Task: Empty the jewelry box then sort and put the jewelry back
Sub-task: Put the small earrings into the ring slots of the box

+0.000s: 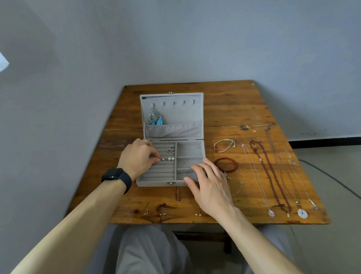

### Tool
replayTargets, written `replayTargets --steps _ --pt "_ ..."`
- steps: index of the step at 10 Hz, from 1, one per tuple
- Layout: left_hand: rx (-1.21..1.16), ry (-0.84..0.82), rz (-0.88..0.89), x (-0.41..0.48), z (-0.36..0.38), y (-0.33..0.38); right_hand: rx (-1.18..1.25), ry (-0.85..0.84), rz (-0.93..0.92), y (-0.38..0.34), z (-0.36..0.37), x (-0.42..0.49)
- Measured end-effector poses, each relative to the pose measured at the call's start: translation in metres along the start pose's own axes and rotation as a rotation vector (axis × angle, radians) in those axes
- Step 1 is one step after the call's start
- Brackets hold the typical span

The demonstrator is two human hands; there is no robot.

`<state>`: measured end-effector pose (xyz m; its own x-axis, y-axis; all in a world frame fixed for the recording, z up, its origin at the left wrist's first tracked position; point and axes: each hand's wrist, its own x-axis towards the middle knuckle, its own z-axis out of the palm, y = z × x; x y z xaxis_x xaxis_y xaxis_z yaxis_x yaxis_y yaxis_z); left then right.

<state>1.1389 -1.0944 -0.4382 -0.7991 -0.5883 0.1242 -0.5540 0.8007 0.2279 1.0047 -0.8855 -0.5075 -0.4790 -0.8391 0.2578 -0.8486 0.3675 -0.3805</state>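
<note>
A grey velvet jewelry box [159, 184] stands open on the wooden table [231, 110]. Blue feather earrings [155, 119] hang from a hook in its lid. Pearl studs [170, 158] and silver earrings [170, 149] sit in the ring rolls on the left side. My left hand [138, 158] is over those rolls, fingertips pinching a small silver piece [162, 159] beside the pearls. My right hand [209, 183] rests with relaxed fingers on the box's right front corner, holding nothing. Its right compartments look bare.
To the right of the box lie a thin cord bracelet [223, 145], a red bead bracelet [225, 164], a thin bangle [237, 189] and several long necklaces [273, 174] with pendants. Small stud earrings [162, 212] lie near the table's front edge. A cable crosses the floor at right.
</note>
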Motion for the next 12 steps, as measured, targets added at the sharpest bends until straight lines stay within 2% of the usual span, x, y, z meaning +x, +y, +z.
replayTargets --steps 2,4,7,9,12 --pt "0.0 -0.007 0.021 -0.007 -0.001 -0.004 -0.004 -0.004 0.004 0.0 0.001 -0.001" --pt "0.118 0.077 0.198 -0.02 0.001 0.003 -0.004 -0.008 0.013 -0.002 0.001 -0.001" --pt "0.239 0.079 0.246 -0.022 0.01 0.008 0.005 -0.019 0.018 -0.001 -0.001 -0.002" --pt "0.177 0.016 0.182 -0.024 0.008 0.009 0.011 -0.029 0.025 -0.001 -0.001 -0.002" --pt "0.141 0.041 0.18 -0.025 0.006 0.013 0.011 -0.05 0.014 -0.002 -0.005 0.0"
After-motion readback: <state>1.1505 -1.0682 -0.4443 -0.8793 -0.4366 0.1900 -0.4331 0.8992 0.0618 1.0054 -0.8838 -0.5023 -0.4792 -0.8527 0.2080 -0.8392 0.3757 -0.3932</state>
